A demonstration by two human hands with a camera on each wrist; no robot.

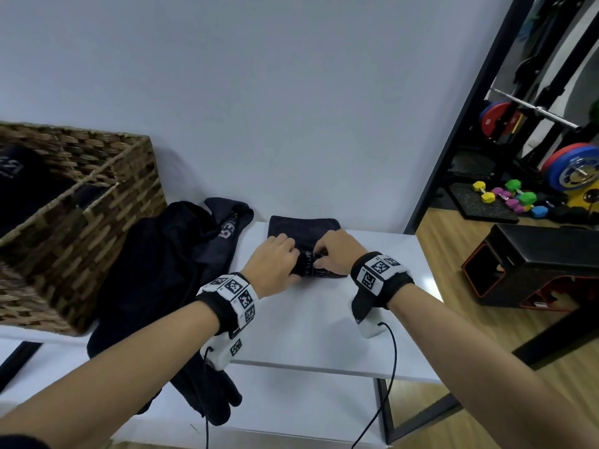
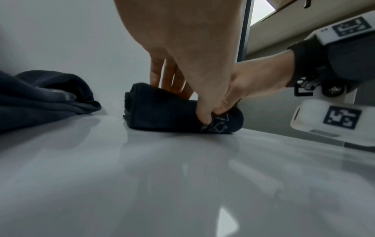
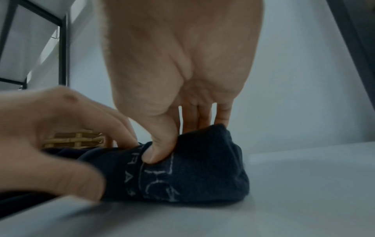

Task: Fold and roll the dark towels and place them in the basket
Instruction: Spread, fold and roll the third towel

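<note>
A dark towel [image 1: 304, 226] with pale lettering lies on the white table [image 1: 308, 335], its near end rolled up and its far end flat. Both hands hold the roll [image 2: 162, 115] side by side. My left hand [image 1: 278, 257] has its thumb in front of the roll and its fingers behind. My right hand [image 1: 337, 252] pinches the roll [image 3: 192, 173] the same way, thumb pressed into the printed part. A heap of more dark towels [image 1: 162, 273] lies to the left. The wicker basket [image 1: 97, 202] stands at far left with dark cloth inside.
The wall runs just behind the towel. The table's right edge [image 1: 431, 277] drops to a wooden floor with a black bench [image 1: 534, 264], coloured dumbbells [image 1: 509, 196] and weight plates [image 1: 570, 170]. Cables hang from both wrist cameras over the table's front edge.
</note>
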